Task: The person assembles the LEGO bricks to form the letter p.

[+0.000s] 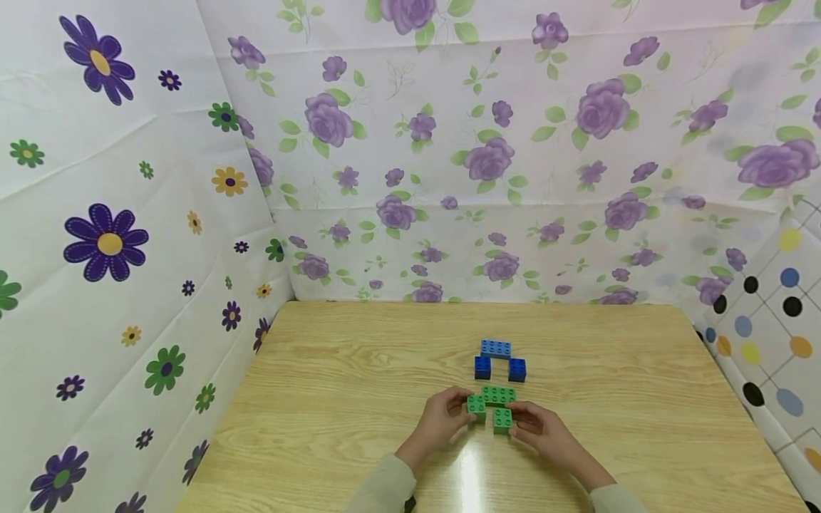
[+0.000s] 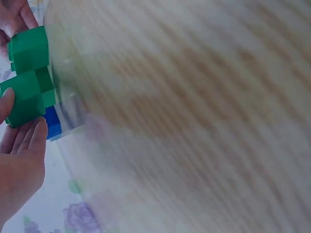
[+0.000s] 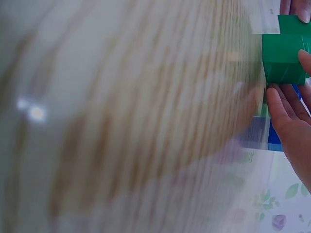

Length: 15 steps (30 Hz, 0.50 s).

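On the wood-grain table (image 1: pixel 346 363) we are counting six toy bricks, three green and three blue, and two bare hands. From left to right, the green ones are running: the left small green brick (image 1: pixel 476 406), the long green brick (image 1: pixel 499 395) set slightly farther back, and the right small green brick (image 1: pixel 502 419), nearest the person. Each small one is showing four studs, the long one eight. Behind them, left to right, we are finding the left dark blue brick (image 1: pixel 482 368), the light blue brick (image 1: pixel 497 348) and the right dark blue brick (image 1: pixel 517 370).

We are seeing the left hand (image 1: pixel 444 415) pinching the left small green brick, thumb on one side and fingers on the other, the gap only as wide as the brick. The right hand (image 1: pixel 544 429) is pinching the right small green brick likewise. Whether any green bricks are locked together, we cannot tell.

The left forearm, in a pale sleeve (image 1: pixel 388 484), is slanting in from lower left; the right forearm is slanting in from lower right, its hand angled inward.
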Motion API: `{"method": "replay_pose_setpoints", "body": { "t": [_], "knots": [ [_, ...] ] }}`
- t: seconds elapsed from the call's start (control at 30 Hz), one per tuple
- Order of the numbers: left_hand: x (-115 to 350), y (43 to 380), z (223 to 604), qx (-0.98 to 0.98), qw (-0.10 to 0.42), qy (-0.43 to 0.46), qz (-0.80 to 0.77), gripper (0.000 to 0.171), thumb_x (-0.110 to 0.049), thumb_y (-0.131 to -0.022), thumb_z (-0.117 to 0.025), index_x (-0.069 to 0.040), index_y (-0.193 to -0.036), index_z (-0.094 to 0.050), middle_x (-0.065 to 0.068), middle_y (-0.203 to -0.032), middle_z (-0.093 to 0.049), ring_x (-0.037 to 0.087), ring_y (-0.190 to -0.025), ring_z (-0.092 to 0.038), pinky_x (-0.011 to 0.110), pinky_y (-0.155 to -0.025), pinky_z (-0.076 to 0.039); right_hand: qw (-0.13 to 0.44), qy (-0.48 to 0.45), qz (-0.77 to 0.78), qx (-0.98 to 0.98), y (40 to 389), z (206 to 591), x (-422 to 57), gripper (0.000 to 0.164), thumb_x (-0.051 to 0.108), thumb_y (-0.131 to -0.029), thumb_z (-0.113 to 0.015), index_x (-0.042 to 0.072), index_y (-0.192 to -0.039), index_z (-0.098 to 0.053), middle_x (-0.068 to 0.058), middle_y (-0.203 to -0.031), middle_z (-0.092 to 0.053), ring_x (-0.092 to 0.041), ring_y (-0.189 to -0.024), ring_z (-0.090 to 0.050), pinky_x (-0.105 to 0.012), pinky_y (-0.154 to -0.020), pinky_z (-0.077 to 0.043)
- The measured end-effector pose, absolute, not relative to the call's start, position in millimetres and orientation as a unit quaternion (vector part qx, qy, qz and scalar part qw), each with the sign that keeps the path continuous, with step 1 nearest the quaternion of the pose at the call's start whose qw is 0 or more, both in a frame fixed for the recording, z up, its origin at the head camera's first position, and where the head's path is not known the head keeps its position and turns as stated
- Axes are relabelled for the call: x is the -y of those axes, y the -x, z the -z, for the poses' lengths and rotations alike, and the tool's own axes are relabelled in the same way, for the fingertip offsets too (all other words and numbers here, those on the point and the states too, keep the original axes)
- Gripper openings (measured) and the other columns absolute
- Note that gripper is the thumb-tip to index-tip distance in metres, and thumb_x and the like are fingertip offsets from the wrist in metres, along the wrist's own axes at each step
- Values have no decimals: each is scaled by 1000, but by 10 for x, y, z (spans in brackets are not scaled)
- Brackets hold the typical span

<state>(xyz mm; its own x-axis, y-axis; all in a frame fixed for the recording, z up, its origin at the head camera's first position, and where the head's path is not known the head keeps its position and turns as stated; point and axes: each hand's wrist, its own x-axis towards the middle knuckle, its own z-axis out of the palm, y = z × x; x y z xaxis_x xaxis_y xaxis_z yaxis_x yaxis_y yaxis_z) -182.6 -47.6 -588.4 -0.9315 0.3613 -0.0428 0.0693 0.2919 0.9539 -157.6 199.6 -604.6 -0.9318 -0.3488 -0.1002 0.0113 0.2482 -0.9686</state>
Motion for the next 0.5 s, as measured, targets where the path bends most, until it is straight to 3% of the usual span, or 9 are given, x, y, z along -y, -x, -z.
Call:
{"method": "replay_pose_setpoints", "body": {
  "t": [0.2,0.5],
  "knots": [
    [430,1819,5805,-784,121,-148,-590,35,-11,-88,-71,-12,-122,-63,2,-121,-62,21,-118,-57,27,-98,-48,148,107,606,-774,1583,6082,-2004,50,14,-90,-69,-3,-133,-50,-25,-133,-50,-38,-121,-52,-29,-96,-51],
    [294,1779,5681,-764,133,-161,-611,36,-11,-88,-71,-9,-122,-62,3,-122,-62,19,-115,-59,31,-102,-46,143,111,610,-772,1586,6123,-2013,48,15,-90,-69,-1,-132,-51,-23,-132,-51,-35,-119,-54,-28,-95,-51]
  ]
}}
